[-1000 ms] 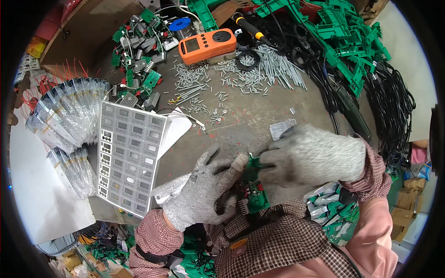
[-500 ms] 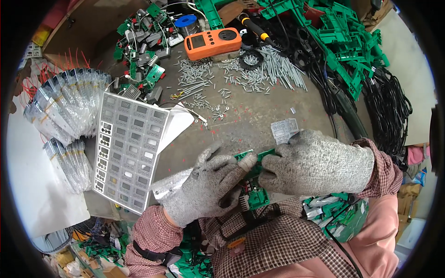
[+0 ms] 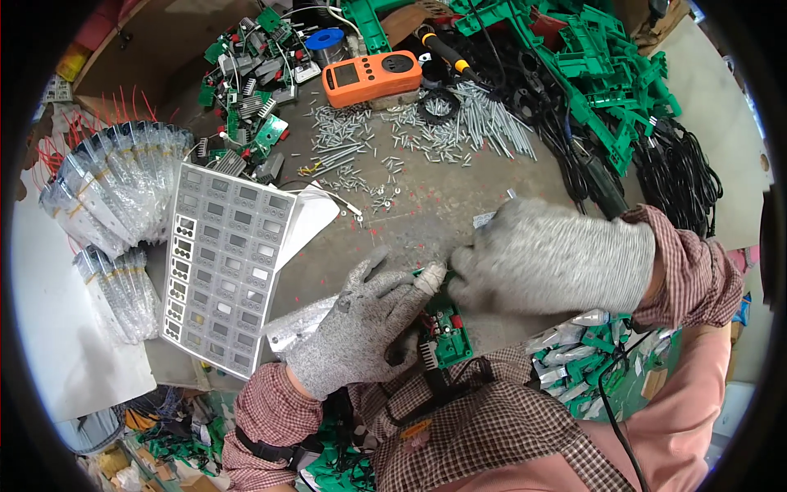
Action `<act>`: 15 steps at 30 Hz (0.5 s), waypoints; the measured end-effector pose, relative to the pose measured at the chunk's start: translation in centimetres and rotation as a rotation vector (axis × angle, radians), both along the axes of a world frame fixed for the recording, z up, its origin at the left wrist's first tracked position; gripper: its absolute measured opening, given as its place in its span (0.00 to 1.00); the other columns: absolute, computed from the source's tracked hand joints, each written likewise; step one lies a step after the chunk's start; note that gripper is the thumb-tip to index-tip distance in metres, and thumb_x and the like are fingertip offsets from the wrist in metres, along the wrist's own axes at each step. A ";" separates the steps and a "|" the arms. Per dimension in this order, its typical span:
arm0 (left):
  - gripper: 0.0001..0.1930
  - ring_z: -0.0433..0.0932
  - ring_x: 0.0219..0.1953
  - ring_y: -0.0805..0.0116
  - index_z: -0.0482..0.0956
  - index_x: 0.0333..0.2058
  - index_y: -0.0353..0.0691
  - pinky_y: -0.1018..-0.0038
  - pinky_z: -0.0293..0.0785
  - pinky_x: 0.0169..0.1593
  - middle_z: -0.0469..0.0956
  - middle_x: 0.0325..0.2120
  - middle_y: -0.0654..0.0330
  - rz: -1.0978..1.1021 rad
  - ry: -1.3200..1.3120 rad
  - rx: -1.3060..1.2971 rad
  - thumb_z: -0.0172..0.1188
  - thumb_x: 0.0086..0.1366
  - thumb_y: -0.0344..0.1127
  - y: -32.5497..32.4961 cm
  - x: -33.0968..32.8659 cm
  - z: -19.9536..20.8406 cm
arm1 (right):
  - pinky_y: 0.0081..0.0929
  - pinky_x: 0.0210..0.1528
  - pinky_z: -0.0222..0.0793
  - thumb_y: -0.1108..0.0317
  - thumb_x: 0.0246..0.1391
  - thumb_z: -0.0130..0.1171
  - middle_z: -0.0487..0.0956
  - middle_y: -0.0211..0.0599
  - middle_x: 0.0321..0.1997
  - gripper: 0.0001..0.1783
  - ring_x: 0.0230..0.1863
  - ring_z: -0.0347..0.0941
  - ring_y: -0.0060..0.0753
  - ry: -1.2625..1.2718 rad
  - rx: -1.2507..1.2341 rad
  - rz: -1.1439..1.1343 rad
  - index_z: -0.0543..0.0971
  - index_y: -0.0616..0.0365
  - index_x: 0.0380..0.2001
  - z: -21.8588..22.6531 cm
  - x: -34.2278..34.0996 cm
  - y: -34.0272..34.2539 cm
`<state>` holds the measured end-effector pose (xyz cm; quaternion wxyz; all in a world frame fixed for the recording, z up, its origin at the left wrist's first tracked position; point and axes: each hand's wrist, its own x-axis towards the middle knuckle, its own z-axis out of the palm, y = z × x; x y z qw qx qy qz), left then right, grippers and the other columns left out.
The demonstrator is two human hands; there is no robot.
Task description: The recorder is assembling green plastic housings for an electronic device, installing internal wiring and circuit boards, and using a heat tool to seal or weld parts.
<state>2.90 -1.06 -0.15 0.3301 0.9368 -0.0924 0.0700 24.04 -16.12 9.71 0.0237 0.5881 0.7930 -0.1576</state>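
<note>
Green casing (image 3: 451, 349) with red components (image 3: 456, 321)

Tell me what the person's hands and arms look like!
The left hand and right hand wear speckled grey gloves, with a pale wrap on one left finger. Both arms have reddish checked sleeves; a black strap crosses the left one. A plain pink sleeve shows farther up the right.

Fairly even light fills the curved, black-edged fisheye view.
</note>
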 end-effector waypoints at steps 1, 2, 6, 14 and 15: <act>0.47 0.75 0.52 0.51 0.60 0.70 0.31 0.43 0.54 0.73 0.78 0.42 0.53 -0.002 -0.019 -0.030 0.65 0.49 0.31 0.0 0.0 -0.3 | 0.36 0.49 0.81 0.64 0.58 0.62 0.84 0.41 0.40 0.14 0.45 0.84 0.43 -0.219 -0.238 0.132 0.83 0.55 0.46 1.6 0.5 1.0; 0.47 0.75 0.52 0.51 0.60 0.70 0.31 0.43 0.54 0.73 0.78 0.42 0.53 0.002 -0.021 -0.033 0.65 0.49 0.31 0.0 0.1 -0.3 | 0.37 0.33 0.80 0.62 0.55 0.62 0.80 0.36 0.24 0.10 0.30 0.83 0.44 -0.133 0.057 0.179 0.83 0.55 0.36 0.9 1.5 0.2; 0.47 0.76 0.51 0.52 0.59 0.71 0.30 0.43 0.54 0.73 0.79 0.41 0.55 -0.002 -0.015 -0.035 0.65 0.49 0.31 0.0 0.2 0.1 | 0.31 0.33 0.78 0.62 0.50 0.62 0.74 0.27 0.34 0.15 0.33 0.79 0.30 -0.108 -0.023 0.131 0.81 0.43 0.44 0.9 -0.7 -0.5; 0.46 0.77 0.51 0.53 0.59 0.70 0.30 0.44 0.55 0.73 0.80 0.42 0.55 0.004 0.020 -0.054 0.64 0.51 0.29 0.2 0.6 0.5 | 0.40 0.39 0.79 0.63 0.52 0.60 0.75 0.34 0.39 0.13 0.40 0.78 0.43 0.029 -0.174 0.163 0.78 0.49 0.43 -2.5 2.2 0.6; 0.45 0.77 0.51 0.53 0.60 0.70 0.31 0.45 0.55 0.73 0.80 0.42 0.55 0.000 0.009 -0.048 0.66 0.53 0.30 0.2 0.6 0.7 | 0.40 0.39 0.79 0.63 0.52 0.60 0.75 0.34 0.39 0.13 0.40 0.78 0.43 0.026 -0.172 0.163 0.78 0.49 0.43 -3.8 2.9 0.0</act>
